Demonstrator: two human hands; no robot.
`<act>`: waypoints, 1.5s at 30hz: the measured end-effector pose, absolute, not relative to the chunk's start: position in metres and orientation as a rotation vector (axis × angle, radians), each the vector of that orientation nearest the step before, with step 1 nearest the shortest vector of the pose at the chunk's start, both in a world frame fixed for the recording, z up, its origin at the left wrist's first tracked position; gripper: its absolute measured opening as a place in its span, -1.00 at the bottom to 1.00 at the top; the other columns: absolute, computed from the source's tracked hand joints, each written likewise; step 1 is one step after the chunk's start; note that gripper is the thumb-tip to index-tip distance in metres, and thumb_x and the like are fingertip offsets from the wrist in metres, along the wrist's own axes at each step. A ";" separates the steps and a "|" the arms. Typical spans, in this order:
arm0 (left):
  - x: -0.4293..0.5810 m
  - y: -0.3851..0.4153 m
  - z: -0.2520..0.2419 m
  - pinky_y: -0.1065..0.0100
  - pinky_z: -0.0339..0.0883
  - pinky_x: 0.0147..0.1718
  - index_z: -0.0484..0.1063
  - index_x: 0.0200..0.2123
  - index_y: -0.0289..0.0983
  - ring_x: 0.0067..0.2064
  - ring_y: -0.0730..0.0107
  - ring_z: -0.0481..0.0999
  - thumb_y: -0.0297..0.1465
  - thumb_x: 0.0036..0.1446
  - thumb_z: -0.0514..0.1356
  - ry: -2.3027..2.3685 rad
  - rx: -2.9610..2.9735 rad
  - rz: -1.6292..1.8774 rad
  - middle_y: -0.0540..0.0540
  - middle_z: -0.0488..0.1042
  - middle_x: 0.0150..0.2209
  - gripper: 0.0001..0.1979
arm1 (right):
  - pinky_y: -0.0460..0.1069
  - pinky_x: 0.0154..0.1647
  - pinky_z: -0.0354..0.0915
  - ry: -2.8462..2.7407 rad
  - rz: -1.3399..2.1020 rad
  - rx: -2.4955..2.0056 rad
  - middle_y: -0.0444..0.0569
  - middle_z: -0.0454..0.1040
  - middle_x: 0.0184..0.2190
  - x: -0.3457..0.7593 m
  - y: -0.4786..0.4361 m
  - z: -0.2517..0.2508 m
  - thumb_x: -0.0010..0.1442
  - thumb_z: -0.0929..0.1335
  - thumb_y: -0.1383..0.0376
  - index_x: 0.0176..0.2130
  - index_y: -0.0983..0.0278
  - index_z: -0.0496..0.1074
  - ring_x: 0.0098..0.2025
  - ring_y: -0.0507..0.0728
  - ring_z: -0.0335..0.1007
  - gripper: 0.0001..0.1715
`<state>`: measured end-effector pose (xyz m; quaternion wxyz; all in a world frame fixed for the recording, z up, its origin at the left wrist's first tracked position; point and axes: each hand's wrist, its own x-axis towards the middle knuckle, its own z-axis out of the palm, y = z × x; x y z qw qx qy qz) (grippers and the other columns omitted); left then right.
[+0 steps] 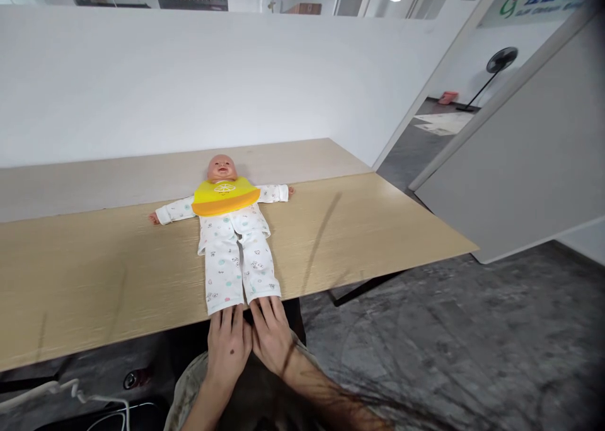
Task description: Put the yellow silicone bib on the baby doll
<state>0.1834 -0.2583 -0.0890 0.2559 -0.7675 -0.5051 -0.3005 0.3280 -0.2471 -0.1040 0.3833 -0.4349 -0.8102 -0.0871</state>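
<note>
Yellow bib (pixel 225 195), one: orange pocket along its near edge, white fruit-slice motif, worn at the neck of a doll (pixel 235 222). We list the doll as lying face up on the pale wood-grain table (pixel 359 220), head far, legs reaching the near edge, arms spread left and right. Its white printed top (pixel 253 218) has long sleeves; its white printed trousers (pixel 259 264) lie with the legs slightly parted.

Hands, two, both at the trouser hems. We record the left hand (pixel 228 341) at the left hem and the right hand (pixel 270 330) at the right, side by side, backs upward. Their fingers extend forward, slightly apart, tips at the cloth; we cannot tell whether either hand pinches it.

Surroundings: a white partition (pixel 227 84) along the table's far side; a black standing fan (pixel 501 60) far right; a white cable (pixel 75 391) near left, below the table.
</note>
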 end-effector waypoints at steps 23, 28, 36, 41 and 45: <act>0.182 -0.257 -0.098 0.05 0.49 -0.05 0.41 0.12 -0.34 0.03 0.00 0.49 -0.56 0.22 0.11 -1.413 -2.044 -0.907 -0.33 0.45 -0.02 -0.60 | 0.35 0.28 0.38 -2.012 -0.172 -1.111 0.37 0.40 0.14 0.326 -0.250 -0.088 0.19 0.23 0.48 0.16 0.55 0.43 0.33 0.50 0.24 -0.43; 0.184 -0.256 -0.095 0.03 0.47 -0.02 0.36 0.16 -0.40 0.11 -0.05 0.43 -0.58 0.23 0.10 -1.410 -2.052 -0.918 -0.39 0.41 0.07 -0.58 | 0.33 0.30 0.38 -1.978 -0.140 -1.116 0.31 0.38 0.16 0.326 -0.252 -0.083 0.21 0.23 0.48 0.19 0.49 0.42 0.32 0.48 0.26 -0.42; 0.184 -0.259 -0.089 0.03 0.48 -0.03 0.42 0.02 -0.41 0.01 -0.02 0.45 -0.58 0.24 0.11 -1.363 -2.044 -0.806 -0.36 0.40 -0.03 -0.71 | 0.36 0.30 0.37 -2.016 -0.167 -1.072 0.27 0.45 0.07 0.326 -0.252 -0.075 0.18 0.21 0.54 0.18 0.48 0.43 0.28 0.46 0.30 -0.40; 0.183 -0.260 -0.095 0.06 0.48 -0.01 0.41 0.06 -0.41 0.07 -0.03 0.46 -0.60 0.23 0.11 -1.365 -2.054 -0.826 -0.38 0.41 0.02 -0.67 | 0.37 0.31 0.36 -2.017 -0.142 -1.080 0.26 0.46 0.08 0.325 -0.253 -0.076 0.18 0.20 0.55 0.20 0.46 0.42 0.29 0.46 0.29 -0.37; 0.184 -0.261 -0.099 0.05 0.47 0.02 0.40 0.10 -0.39 0.12 -0.04 0.45 -0.60 0.24 0.10 -1.369 -2.043 -0.842 -0.37 0.43 0.03 -0.64 | 0.39 0.32 0.34 -2.055 -0.117 -1.093 0.22 0.47 0.09 0.325 -0.253 -0.083 0.18 0.22 0.54 0.24 0.40 0.42 0.30 0.45 0.28 -0.33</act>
